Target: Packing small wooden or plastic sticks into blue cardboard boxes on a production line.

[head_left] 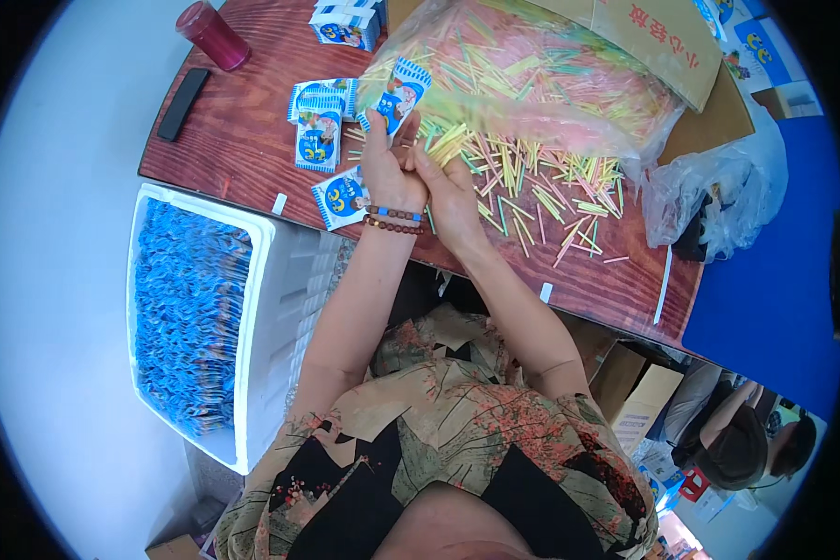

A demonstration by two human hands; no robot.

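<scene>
My left hand (392, 173) is closed on a small blue and white packet (405, 91) that stands up above the fingers. Right beside it, touching it, my right hand (450, 196) is closed around a small bunch of thin yellow sticks (448, 143). Whether the packet's end is open cannot be made out. Many loose pink, yellow and green sticks (509, 168) lie scattered on the table to the right of my hands. More blue and white packets (318, 140) lie stacked to the left, and one packet (343, 198) rests by my left wrist.
A cardboard box (663, 56) lined with a clear bag (569, 121) full of sticks stands at the table's back. A white foam box (257, 308) holds many blue packets. On the red-brown table (252, 112) are a red cup (217, 42) and a black bar-shaped object (184, 105).
</scene>
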